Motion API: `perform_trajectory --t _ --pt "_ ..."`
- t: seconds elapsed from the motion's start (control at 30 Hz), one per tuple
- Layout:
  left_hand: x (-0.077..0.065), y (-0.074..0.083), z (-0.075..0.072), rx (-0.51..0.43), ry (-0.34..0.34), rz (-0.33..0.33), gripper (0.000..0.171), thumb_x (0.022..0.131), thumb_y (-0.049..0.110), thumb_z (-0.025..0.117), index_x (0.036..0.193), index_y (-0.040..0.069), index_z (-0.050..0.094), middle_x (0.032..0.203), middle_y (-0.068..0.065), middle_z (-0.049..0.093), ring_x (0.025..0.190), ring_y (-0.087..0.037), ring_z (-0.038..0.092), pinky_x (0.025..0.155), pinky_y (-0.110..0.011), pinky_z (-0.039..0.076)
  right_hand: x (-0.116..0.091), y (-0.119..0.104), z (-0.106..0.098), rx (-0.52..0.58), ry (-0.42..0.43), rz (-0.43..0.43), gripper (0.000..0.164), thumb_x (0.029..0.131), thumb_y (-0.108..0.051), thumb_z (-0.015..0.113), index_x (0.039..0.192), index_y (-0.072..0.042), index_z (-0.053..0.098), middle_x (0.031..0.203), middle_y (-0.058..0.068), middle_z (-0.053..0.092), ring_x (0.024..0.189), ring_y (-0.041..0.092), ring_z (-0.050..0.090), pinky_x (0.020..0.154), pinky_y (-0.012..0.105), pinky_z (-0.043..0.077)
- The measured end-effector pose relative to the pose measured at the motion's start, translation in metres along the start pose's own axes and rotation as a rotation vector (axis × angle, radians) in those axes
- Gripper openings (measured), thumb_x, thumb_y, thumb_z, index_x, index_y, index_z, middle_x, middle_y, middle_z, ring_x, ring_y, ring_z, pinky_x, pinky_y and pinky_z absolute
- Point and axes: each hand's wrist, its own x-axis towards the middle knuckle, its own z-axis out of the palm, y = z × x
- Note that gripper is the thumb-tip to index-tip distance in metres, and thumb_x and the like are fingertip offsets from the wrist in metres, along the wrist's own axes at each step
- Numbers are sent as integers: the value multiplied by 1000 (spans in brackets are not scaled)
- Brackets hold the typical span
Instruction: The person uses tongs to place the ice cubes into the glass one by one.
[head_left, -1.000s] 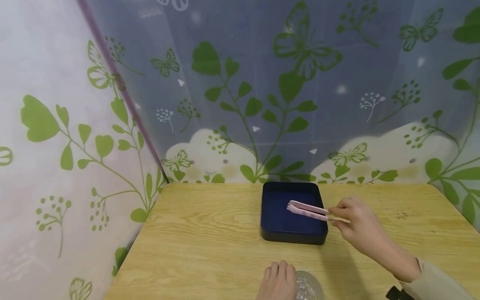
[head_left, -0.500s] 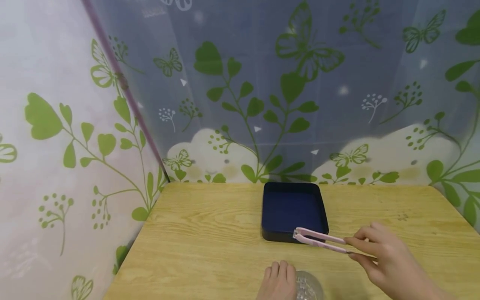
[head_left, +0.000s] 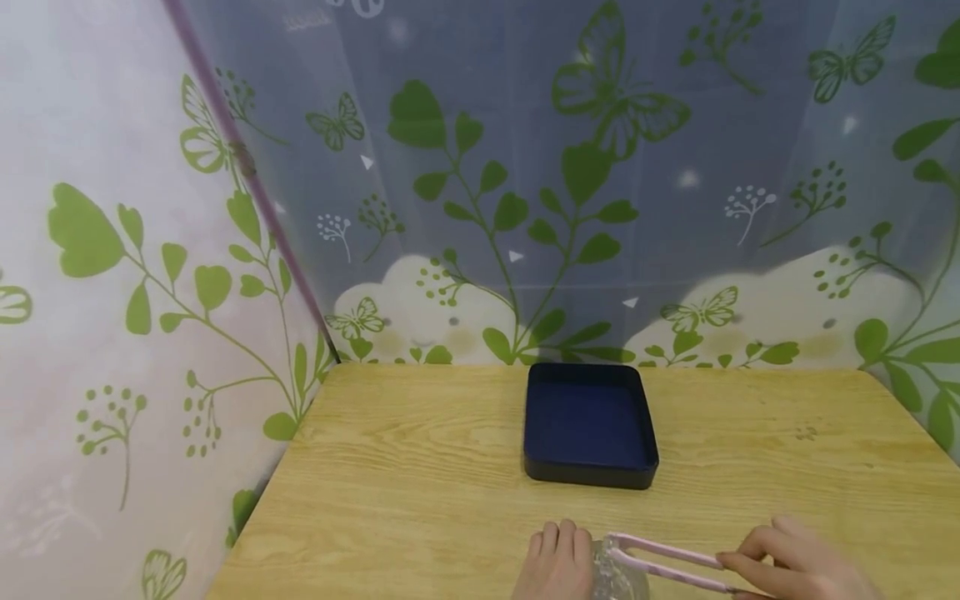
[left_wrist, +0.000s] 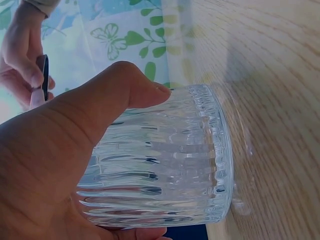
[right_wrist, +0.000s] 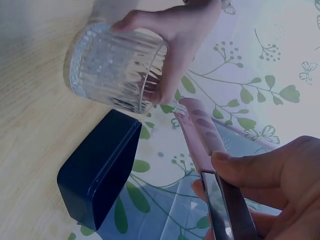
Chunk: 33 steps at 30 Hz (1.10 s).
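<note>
My left hand (head_left: pixel 558 562) grips a clear ribbed glass (left_wrist: pixel 165 165) that stands upright on the table, thumb along one side and fingers round the other. Clear, shiny bits show low inside the glass. Between thumb and fingers, my right hand (head_left: pixel 798 567) holds pink tongs (right_wrist: pixel 202 125) with metal handles. Their tips overlap the glass rim in the head view, and a small clear piece shows at the tips. Behind both hands sits a shallow dark blue square tray (head_left: pixel 591 477), its inside bare.
The wood-grain table (head_left: pixel 405 450) runs back to a patterned curtain (head_left: pixel 480 167) with green leaves and butterflies. Another pale curtain panel (head_left: pixel 97 350) closes off the left side. The tray stands near the table's back edge.
My right hand has brought the tongs from over the tray toward me, down to the glass. My left hand has stayed on the glass, and the tray has not moved.
</note>
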Motion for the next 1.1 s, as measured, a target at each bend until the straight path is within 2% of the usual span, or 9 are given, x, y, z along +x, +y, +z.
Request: perform_trajectory --t 0.1,0.2,0.43,0.57,0.7,0.83,0.93,1.1 --pt "0 -1 -1 -3 -24 0 28 103 27 27 84 13 42 77 2 35 68 -11 32 62 -22 28 -3 -1 2 -9 3 -5 51 102 -46 46 72 -16 75 77 -21 48 68 -7 28 58 7 19" --pt "0 -1 -1 2 -13 -1 23 100 24 31 84 13 43 76 2 36 68 -12 33 62 -22 29 -6 -3 5 11 12 2 50 102 -45 47 70 -16 73 76 -21 47 67 -7 28 57 6 18" --pt "1 0 0 9 26 -2 41 105 12 8 83 13 43 76 1 37 66 -12 33 60 -22 28 -10 -6 5 47 15 36 46 100 -44 50 72 -16 74 77 -21 47 68 -8 27 56 5 19" --pt "1 0 0 12 38 -7 42 104 10 7 82 13 43 75 1 39 66 -12 33 60 -22 28 -10 -7 4 60 19 47 45 99 -44 52 74 -15 74 77 -20 48 68 -8 28 55 5 19" --pt "1 0 -2 -26 0 -8 32 106 24 25 81 13 42 75 2 36 65 -11 28 60 -21 25 -11 -8 3 55 9 87 44 99 -46 51 74 -17 74 78 -22 47 68 -8 29 55 5 19" --pt "0 0 -4 -54 -35 -8 27 100 33 39 81 14 42 75 2 35 65 -11 26 60 -21 24 -11 -9 2 30 -1 113 47 98 -49 49 73 -18 74 79 -23 46 68 -8 28 55 5 19" --pt "0 1 -3 -53 -37 -11 24 99 29 41 81 13 43 75 2 37 65 -11 29 60 -21 26 -10 -10 1 10 -6 129 49 98 -51 48 73 -18 75 79 -24 46 68 -8 28 55 6 20" --pt "0 2 0 -30 -2 -23 24 99 28 38 80 13 43 75 1 38 65 -12 29 60 -21 26 -10 -11 -1 23 -16 146 48 96 -51 51 80 -15 77 82 -24 48 69 -8 29 56 7 20"
